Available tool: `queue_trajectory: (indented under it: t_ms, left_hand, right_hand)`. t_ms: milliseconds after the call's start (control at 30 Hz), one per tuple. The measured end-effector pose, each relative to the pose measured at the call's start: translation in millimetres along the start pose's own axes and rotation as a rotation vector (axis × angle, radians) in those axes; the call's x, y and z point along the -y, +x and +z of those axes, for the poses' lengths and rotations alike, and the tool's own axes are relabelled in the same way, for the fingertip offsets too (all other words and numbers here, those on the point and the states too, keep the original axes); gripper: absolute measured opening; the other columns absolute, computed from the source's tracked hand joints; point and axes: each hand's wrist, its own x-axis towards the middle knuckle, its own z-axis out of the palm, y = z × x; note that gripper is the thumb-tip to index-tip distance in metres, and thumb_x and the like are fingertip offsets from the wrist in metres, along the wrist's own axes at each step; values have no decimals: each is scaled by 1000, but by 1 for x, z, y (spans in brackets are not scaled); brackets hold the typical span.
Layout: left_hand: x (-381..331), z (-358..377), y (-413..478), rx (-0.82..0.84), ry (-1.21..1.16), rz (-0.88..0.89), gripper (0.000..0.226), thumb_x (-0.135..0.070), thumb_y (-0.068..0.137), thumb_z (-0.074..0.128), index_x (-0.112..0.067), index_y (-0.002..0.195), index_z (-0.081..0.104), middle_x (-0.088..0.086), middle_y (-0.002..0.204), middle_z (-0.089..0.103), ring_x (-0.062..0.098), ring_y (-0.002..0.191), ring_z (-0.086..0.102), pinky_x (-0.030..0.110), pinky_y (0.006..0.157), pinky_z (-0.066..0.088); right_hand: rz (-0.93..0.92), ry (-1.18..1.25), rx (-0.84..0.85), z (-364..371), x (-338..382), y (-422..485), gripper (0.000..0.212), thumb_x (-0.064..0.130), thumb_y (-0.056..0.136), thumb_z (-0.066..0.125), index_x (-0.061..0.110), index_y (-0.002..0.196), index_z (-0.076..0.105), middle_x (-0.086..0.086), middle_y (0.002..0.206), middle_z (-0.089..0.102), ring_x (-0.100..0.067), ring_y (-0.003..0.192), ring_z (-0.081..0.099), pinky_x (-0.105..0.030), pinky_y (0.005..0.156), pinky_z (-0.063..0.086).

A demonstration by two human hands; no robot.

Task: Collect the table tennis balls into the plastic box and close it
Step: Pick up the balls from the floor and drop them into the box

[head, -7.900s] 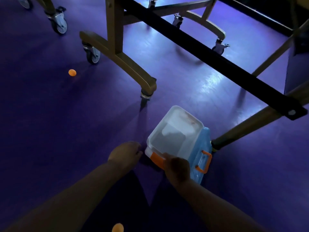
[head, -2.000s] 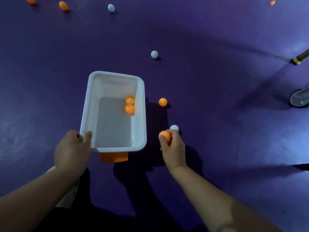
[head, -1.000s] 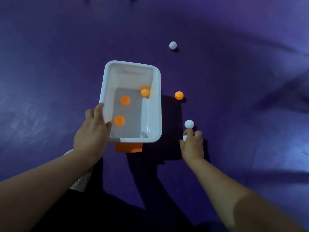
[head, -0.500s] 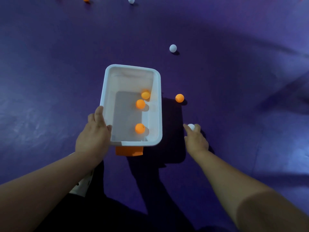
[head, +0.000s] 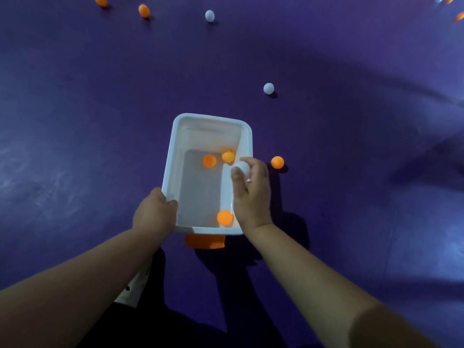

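left hand (head: 154,213): grips plastic box (head: 170,156) rim
right hand (head: 252,190): holds white ball (head: 243,168) over box
inside: three orange balls (head: 209,161)

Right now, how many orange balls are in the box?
3 orange balls in the box: one beside another in the middle, one at the near end. The right hand may hide more.

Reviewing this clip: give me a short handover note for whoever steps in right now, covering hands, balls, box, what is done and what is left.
Left hand grips the box by its near left rim.
Right hand pinches the held white ball over the box's right edge, not yet dropped.
Done: three orange balls lie in the box.
Left: drop the held ball. Then collect the nearest orange ball on the floor right of the box, the loose white ball beyond it, and the farther balls near the top of the view. Then close the box. No lid is clearly in view.
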Motion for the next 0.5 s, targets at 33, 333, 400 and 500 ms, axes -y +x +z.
queue_trajectory:
  t_ms: [33,333,400,500]
  left_hand:
    - [1,0,1,2,-9,5,11,-17,92,47,-7,95,43,8,85,51,21,69,48,31,53,34]
    - [11,-5,16,120,81,31,8,-16,90,46,-8,90,43,-1,73,44,21,69,47,30,54,35]
    - [12,-9,19,148,69,18,9,-15,87,50,-8,88,44,0,74,46,23,74,49,31,58,37]
    - [14,-13,22,174,28,-26,17,-17,82,55,-4,93,53,9,88,58,31,85,59,41,72,52]
  right_hand:
    - [-18,-29,-8,4,-1,5,44,51,86,40,19,113,53,12,111,47,-14,107,49,-30,91,43]
    - [247,-645,85,-20,-79,78,38,23,91,52,18,129,50,-13,147,28,-33,134,27,-45,107,30]
    - [205,-847,266,-22,-88,84,48,25,90,56,23,135,42,-13,154,11,-35,140,13,-52,109,24]
    - [252,-906,406,-20,-93,92,56,20,90,56,25,141,34,-9,157,-4,-34,143,0,-53,112,18]
